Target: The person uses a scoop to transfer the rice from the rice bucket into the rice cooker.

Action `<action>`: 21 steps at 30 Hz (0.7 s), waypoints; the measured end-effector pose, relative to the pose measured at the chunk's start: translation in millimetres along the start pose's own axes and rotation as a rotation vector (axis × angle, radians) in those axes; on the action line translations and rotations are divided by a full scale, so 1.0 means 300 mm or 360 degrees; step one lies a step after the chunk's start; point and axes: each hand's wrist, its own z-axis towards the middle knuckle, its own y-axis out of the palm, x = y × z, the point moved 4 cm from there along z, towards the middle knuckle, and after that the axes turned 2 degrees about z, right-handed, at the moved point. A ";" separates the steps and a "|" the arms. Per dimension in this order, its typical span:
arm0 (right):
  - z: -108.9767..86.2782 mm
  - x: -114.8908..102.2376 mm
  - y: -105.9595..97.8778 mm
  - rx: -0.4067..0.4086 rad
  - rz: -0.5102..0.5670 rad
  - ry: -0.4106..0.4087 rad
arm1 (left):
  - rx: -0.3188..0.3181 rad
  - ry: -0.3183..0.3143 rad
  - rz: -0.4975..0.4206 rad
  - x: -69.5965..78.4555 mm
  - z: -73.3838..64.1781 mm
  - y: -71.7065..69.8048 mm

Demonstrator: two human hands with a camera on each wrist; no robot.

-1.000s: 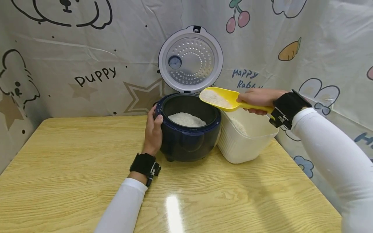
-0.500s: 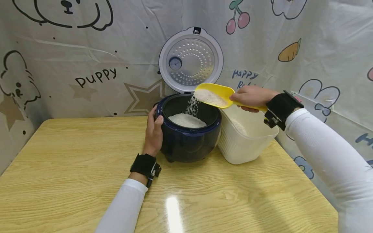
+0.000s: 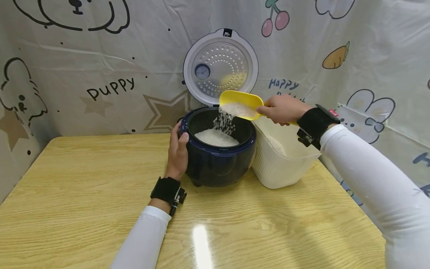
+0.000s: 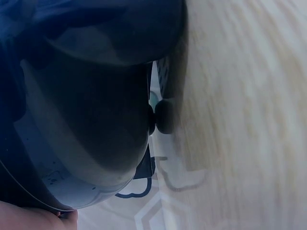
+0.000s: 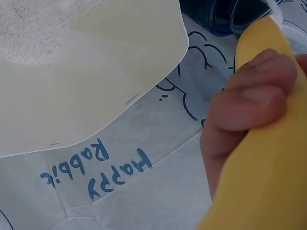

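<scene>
A dark blue rice cooker stands on the table with its lid raised. White rice lies inside the pot. My left hand holds the cooker's left side near the rim, thumb toward the front. In the left wrist view the cooker's curved body hides most of that hand. Above the pot, my right hand grips the handle of a yellow scoop, which tilts left. Grains fall from its lip into the pot. The right wrist view shows fingers curled round the scoop's handle.
A cream plastic bin stands right beside the cooker, with rice in it. The wooden table reaches back to a printed curtain, which also runs along the right side.
My right hand has moved left and tipped the scoop over the pot. Rice now pours out, where one second ago none fell. The left hand and cooker stay in place.
</scene>
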 end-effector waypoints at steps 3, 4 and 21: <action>0.007 -0.012 0.002 0.0031 -0.0028 -0.0024 | -0.0004 -0.0011 0.0001 0.002 -0.001 0.001; 0.009 -0.016 0.003 0.0046 -0.0026 -0.0034 | -0.0005 -0.0017 0.0005 0.003 -0.002 0.001; 0.015 -0.025 0.003 0.0268 -0.0087 -0.0155 | -0.0022 -0.0042 0.0023 0.004 -0.003 -0.001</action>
